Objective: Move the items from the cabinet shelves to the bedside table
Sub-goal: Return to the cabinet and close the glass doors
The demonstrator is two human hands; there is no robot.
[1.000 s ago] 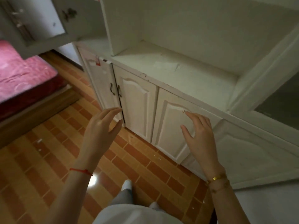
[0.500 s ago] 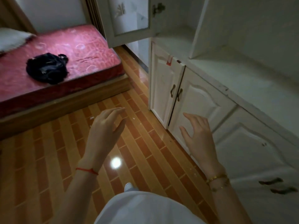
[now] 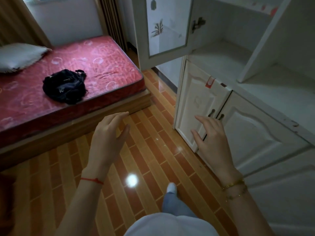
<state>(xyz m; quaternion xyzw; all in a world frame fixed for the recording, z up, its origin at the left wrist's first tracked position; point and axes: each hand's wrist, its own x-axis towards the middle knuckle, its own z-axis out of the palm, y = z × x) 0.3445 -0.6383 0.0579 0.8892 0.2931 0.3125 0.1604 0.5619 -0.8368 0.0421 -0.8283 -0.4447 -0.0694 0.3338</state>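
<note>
Both your hands empty, fingers apart; cabinet shelves (image 3: 221, 55) lie up-right, nearer your right hand (image 3: 211, 138) than left hand (image 3: 109, 138)

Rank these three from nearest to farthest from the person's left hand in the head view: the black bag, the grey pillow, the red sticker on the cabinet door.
From the left hand:
1. Black bag, on the bed, up and left.
2. Red sticker, on the cabinet door, to the right.
3. Grey pillow, at the bed's far left.
</note>
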